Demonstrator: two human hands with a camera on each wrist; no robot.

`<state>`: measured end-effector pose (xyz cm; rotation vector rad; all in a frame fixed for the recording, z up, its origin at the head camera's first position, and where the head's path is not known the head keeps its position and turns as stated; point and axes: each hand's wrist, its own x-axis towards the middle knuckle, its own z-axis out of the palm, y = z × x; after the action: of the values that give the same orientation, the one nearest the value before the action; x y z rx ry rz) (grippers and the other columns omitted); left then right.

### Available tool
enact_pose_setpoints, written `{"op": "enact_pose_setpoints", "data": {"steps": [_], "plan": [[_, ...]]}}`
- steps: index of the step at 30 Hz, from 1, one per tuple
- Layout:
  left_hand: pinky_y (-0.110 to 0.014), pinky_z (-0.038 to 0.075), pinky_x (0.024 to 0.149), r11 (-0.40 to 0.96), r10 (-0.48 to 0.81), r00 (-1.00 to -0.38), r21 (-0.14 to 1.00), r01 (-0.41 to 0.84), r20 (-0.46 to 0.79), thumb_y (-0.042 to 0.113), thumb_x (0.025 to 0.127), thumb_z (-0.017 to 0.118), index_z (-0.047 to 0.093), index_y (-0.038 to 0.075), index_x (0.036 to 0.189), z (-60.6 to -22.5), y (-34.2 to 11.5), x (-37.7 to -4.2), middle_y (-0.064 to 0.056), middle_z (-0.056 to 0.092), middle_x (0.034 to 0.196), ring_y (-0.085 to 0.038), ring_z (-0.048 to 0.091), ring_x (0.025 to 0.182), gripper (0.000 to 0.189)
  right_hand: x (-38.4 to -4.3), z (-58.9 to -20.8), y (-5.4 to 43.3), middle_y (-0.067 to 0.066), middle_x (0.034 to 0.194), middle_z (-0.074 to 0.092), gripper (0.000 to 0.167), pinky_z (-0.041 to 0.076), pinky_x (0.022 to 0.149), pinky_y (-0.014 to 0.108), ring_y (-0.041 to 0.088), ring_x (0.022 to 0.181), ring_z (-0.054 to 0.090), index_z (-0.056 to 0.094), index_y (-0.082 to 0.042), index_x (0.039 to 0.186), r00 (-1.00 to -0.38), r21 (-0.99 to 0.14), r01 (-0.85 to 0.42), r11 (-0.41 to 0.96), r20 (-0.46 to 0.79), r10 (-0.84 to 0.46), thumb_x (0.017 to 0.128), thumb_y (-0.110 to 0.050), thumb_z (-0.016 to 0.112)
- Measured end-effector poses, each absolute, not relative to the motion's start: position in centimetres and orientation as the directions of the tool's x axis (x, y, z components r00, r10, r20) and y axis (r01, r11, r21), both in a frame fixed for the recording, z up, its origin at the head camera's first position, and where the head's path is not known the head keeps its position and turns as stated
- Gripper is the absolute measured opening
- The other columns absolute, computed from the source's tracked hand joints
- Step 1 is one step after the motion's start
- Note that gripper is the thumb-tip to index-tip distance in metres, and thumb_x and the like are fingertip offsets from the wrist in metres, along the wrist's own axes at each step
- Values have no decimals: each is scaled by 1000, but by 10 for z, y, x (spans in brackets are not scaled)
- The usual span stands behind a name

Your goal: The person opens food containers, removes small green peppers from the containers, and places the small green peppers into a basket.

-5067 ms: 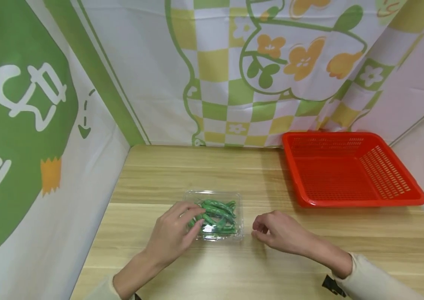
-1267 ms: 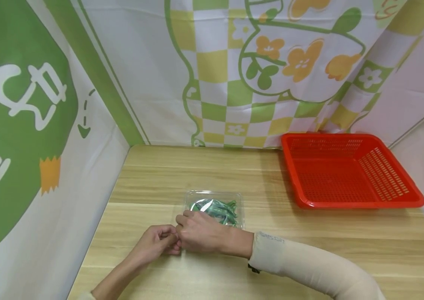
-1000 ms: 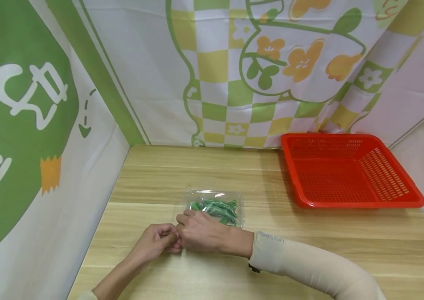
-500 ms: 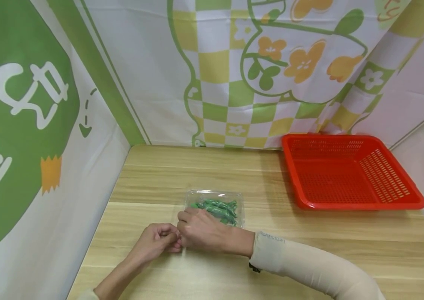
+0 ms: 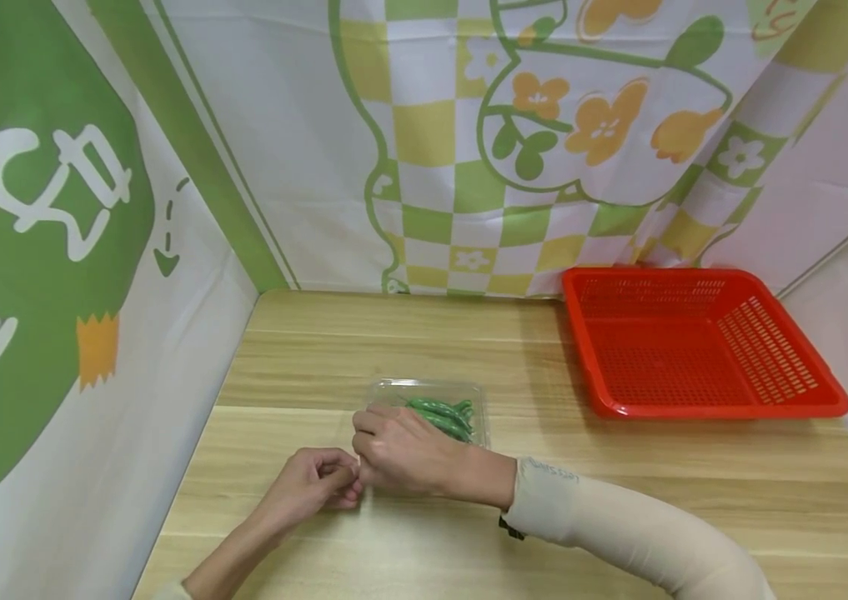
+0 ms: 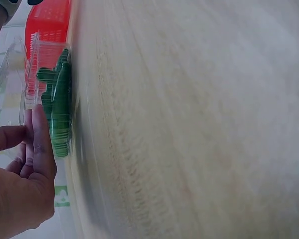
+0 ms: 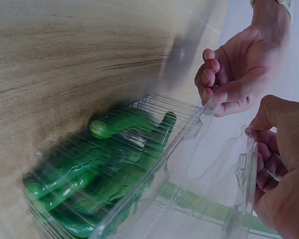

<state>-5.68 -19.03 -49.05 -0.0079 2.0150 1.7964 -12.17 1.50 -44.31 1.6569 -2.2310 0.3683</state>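
Observation:
A clear plastic clamshell box [image 5: 424, 384] with several green chili peppers [image 5: 444, 413] inside rests on the table, partly hidden by my right arm. At its near left corner, my left hand [image 5: 316, 481] pinches the rim of the base between thumb and fingers, as the right wrist view shows. My right hand [image 5: 408, 446] reaches across the front and pinches the edge of the lid [image 7: 245, 191]. At that corner the lid stands apart from the base, with a gap between them. In the left wrist view, the peppers [image 6: 61, 99] lie low in the base, beyond the left fingertips.
A red perforated plastic basket [image 5: 592, 367] stands at the back right of the wooden table [image 5: 303, 358]. A patterned curtain [image 5: 424, 200] hangs behind the table's far edge, and a printed sheet [image 5: 191, 333] stands along the left side.
My right hand has come from right of the box to its near left corner, and my left hand has drawn back there. Lately the right hand has risen slightly, lifting the lid edge.

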Motion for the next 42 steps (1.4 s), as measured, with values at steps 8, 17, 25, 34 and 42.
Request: {"op": "enact_pose_setpoints", "data": {"steps": [8, 17, 25, 34, 42], "plan": [[-34, 68, 76, 222, 239, -915, 935, -275, -326, 9, 103, 64, 73, -8, 104, -489, -187, -56, -15, 76, 92, -29, 76, 85, 18, -119, -444, 17, -9, 74, 52, 19, 26, 54, 9, 5, 68, 35, 67, -19, 72, -236, 89, -951, 295, 405, -883, 86, -22, 79], [-33, 68, 76, 225, 240, -916, 937, -269, -321, 6, 103, 62, 72, -10, 106, -486, -188, -55, -16, 76, 92, -30, 76, 85, 19, -117, -440, 22, -4, 93, 68, 12, 54, 74, 17, 9, 82, 59, 79, -16, 90, -221, 181, -929, 322, 424, -878, 94, -27, 77], [-33, 68, 76, 225, 232, -923, 940, -257, -307, 6, 103, 62, 70, -12, 105, -487, -187, -55, -16, 76, 91, -29, 76, 85, 20, -125, -433, 34, 1, 107, 75, 19, 64, 82, 20, 13, 97, 73, 79, -10, 108, -263, 113, -927, 357, 482, -836, 96, -25, 74], [-33, 68, 76, 215, 235, -934, 951, -221, -270, 6, 102, 63, 69, -14, 105, -490, -185, -55, -20, 77, 93, -26, 77, 84, 21, -139, -417, 51, 1, 104, 81, 29, 66, 70, 27, 16, 93, 78, 80, -13, 108, -316, 124, -888, 444, 537, -782, 96, -39, 78], [-35, 68, 78, 210, 228, -932, 949, -237, -283, 5, 102, 63, 69, -13, 106, -490, -183, -52, -20, 77, 94, -25, 76, 85, 20, -152, -402, 67, 6, 105, 82, 34, 68, 78, 34, 22, 95, 79, 79, -7, 115, -366, 128, -849, 513, 557, -746, 98, -36, 76]]}}
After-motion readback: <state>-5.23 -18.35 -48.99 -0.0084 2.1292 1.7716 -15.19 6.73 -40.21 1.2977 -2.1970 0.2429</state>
